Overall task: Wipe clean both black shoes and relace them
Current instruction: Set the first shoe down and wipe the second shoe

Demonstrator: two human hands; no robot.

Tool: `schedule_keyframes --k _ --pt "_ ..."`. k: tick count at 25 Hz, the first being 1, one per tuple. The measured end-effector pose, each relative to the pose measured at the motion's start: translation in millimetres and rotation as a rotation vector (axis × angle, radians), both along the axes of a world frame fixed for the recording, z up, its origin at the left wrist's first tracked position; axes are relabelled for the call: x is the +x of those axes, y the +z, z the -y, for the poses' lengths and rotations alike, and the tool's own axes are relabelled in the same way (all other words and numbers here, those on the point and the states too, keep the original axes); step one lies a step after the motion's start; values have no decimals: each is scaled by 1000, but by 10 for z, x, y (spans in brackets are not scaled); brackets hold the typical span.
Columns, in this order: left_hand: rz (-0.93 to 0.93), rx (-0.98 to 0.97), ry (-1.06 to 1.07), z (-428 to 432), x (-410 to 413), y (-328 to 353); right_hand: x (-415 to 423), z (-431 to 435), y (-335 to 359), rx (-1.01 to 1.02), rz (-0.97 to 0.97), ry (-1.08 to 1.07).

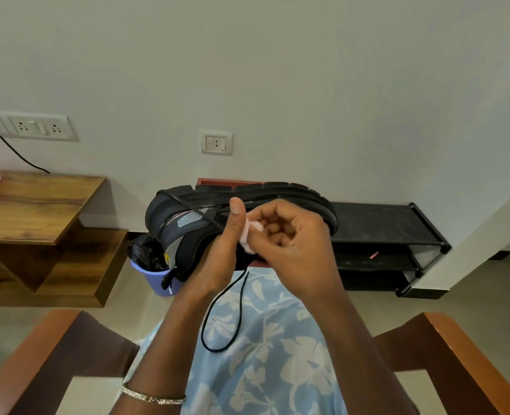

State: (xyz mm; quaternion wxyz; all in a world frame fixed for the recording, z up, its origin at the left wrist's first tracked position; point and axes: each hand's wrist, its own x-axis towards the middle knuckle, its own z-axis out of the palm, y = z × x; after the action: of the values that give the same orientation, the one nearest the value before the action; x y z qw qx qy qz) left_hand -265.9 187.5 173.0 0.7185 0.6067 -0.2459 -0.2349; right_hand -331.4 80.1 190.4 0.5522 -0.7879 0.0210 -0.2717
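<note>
Left hand point(222, 253) grips the shoe point(188, 218) mid-body, probably light and stiff-soled; right hand point(292, 244) fingers curl round a soft pink wipe point(249, 235).

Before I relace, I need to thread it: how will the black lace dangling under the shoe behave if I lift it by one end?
Probably floppy: the lace sags in a limp loop below the shoe. Likely very light, being so thin. It may swing and snag, since it hangs free over the lap.
</note>
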Motion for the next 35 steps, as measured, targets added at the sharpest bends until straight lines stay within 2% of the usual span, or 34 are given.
schedule_keyframes --k 3,5,9,12,14,18,22,24,27,30,33,35 --pt "6 -26 69 1 -70 17 126 152 -60 -327 144 -352" --pt "21 -29 128 -15 -75 33 141 235 -140 -350 160 -421" --pt "44 34 168 1 -32 3 82 275 -271 -333 29 -420" --pt "106 51 89 36 -16 6 95 164 -136 -256 110 -313" --pt "179 132 35 47 -36 12 140 165 9 -261 110 -244" --pt "284 321 65 68 -121 -27 221 189 215 -280 -72 -175" --pt "228 473 -9 139 -106 -84 234 -155 235 -231 135 -100" --pt "258 441 21 135 -88 -115 234 -155 188 -296 166 -117" --pt "300 400 105 89 -76 -95 210 91 133 -294 20 -258" --pt "252 460 96 98 -93 -58 199 233 116 -265 -81 -376" --pt "226 542 52 151 -126 -37 226 29 169 -294 -21 -403" --pt "212 605 -65 202 -122 -102 230 -154 209 -299 85 -360"
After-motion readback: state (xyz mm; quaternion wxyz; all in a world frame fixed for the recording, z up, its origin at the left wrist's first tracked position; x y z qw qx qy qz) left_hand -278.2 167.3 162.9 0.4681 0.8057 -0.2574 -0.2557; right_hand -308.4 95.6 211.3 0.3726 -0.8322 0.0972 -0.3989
